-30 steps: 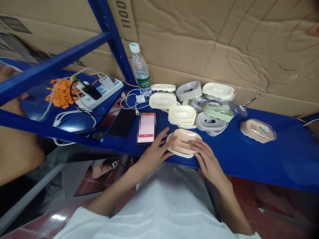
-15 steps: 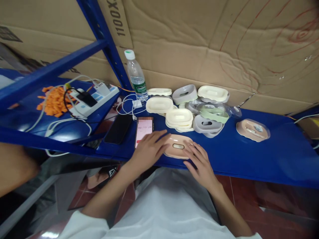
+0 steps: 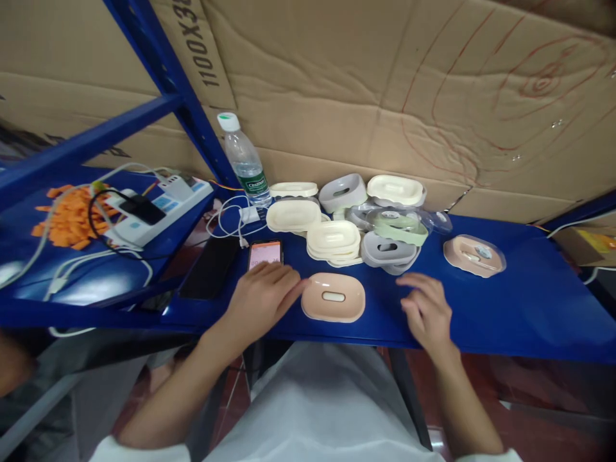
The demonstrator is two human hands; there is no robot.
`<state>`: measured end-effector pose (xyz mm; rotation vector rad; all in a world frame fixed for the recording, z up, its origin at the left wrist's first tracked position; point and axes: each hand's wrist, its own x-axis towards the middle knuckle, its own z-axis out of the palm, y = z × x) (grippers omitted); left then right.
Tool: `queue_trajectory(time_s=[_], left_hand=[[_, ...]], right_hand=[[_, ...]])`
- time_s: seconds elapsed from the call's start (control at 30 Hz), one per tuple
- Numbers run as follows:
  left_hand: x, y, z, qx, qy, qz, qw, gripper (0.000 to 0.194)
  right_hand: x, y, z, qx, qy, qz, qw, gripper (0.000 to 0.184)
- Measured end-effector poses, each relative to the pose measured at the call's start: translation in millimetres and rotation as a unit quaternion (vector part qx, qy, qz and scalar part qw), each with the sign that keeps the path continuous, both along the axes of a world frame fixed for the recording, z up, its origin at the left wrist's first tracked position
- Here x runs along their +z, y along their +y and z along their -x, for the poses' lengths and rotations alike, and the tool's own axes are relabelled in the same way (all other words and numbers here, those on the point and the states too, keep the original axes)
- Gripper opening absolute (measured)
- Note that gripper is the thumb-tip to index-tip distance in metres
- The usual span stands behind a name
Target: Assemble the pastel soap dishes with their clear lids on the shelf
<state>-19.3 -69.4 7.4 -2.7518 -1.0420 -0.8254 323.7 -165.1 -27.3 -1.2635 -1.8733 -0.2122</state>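
Observation:
A peach soap dish (image 3: 314, 311) with a pale slot in its middle lies on the blue tabletop in front of me. My left hand (image 3: 264, 296) is just left of it, palm down and open, over the lower part of a lit phone (image 3: 265, 252). Its thumb tip is at the dish's left rim; whether it touches I cannot tell. To the right of the dish, my right hand (image 3: 428, 313) is above the table, fingers bent but apart, holding nothing. Stacked cream dishes (image 3: 333, 237) and grey dishes (image 3: 389, 250) lie behind.
Another peach dish (image 3: 474, 255) under clear plastic lies to the right. A green piece (image 3: 399, 228) sits among the pile. Behind left stand a water bottle (image 3: 245, 160) and cables, with a dark phone (image 3: 209, 266), a power strip (image 3: 161, 212) and orange pieces (image 3: 72, 218) farther left.
My right hand has left the peach dish and moved right. My left hand has drawn back to the dish's left edge, so the dish is fully uncovered. The camera view has shifted slightly.

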Motion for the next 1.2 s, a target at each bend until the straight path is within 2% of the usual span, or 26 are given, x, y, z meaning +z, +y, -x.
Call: queue_trajectory(time_s=[0.07,0.17,0.27,0.4,0.53,0.6,0.67,0.73,0.83,0.93,1.0,1.2], left_hand=[[-6.5,-23,-4,-0.029,-0.039,0.034,0.998,0.037],[-21.0,-46,-15,-0.038,-0.092,0.093,0.991,0.021],[-36.8,-55,-24,-0.013,-0.104,0.131,0.986,0.032],[-51.5,-58,-26,-0.013,-0.115,0.161,0.98,0.034],[-58.6,-60,-27,0.003,-0.147,0.194,0.97,0.042],[-62.6,-62,-29,0.021,-0.174,0.207,0.963,0.05],[-67.6,-62,-32,0.035,-0.2,0.217,0.955,0.061],[-72.4,-62,-33,0.043,-0.22,0.225,0.948,0.074],[-76.3,-60,-32,0.043,-0.233,0.239,0.942,0.084],[-76.3,-59,-30,0.033,-0.232,0.247,0.94,0.082],[-75.9,-60,-29,0.03,-0.231,0.247,0.941,0.078],[-78.6,-59,-28,0.031,-0.241,0.236,0.941,0.071]], right_hand=[[17.6,27,-21,-0.045,-0.054,0.019,0.997,0.014],[31.6,72,-41,-0.096,-0.11,0.082,0.986,0.051],[26.4,108,-51,-0.126,-0.125,0.13,0.976,0.071],[16.4,126,-54,-0.124,-0.086,0.125,0.981,0.058],[29.2,105,-40,-0.12,-0.055,0.057,0.99,0.05],[37.2,81,-23,-0.104,-0.053,0.013,0.993,0.048],[38.1,49,1,-0.083,-0.05,-0.004,0.995,0.05],[29.1,17,28,-0.057,-0.038,0.025,0.997,0.059],[2.9,-18,64,-0.017,-0.009,0.079,0.997,0.068],[-20.7,-29,84,-0.008,0.009,0.122,0.992,0.069],[-28.3,-27,86,0.001,-0.002,0.138,0.99,0.067],[-28.5,-19,67,0.071,-0.036,0.153,0.985,0.06]])
